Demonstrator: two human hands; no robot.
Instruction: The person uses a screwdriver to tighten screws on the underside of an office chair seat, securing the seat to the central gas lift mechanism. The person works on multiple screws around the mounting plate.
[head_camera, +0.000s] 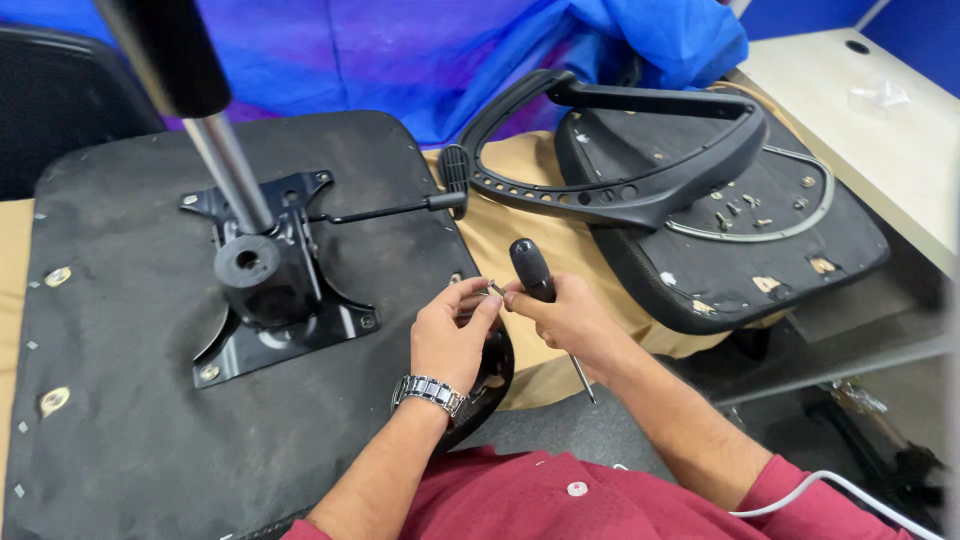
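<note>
- Right hand (568, 318): closed around a screwdriver (534, 275), its black handle pointing up and far, its thin metal shaft running down and near, past the wrist.
- Left hand (450, 335): fingertips pinched on a small metal screw (495, 289), held just beside the right hand's thumb; a metal-link wristwatch (432, 391) sits on the wrist.
- Both hands meet above the right near edge of an upturned chair seat (150, 430), a black fabric-covered underside filling the left of the scene.
- Black metal tilt mechanism (280, 300): bolted at the middle of the seat underside, with a chrome gas-lift column (225, 160) rising from it toward the far left.
- Lever rod (385, 210): runs right from the mechanism to a black paddle handle (455, 180) at the seat's edge.
- Second seat pan (770, 250): upturned at the right, far from the hands, with loose screws (740, 207) lying on it.
- Black plastic armrest frame (620, 190): rests across that second seat pan.
- Blue plastic sheet (450, 50): bunched at the far side.
- Light-coloured table (880, 130): at the far right.
</note>
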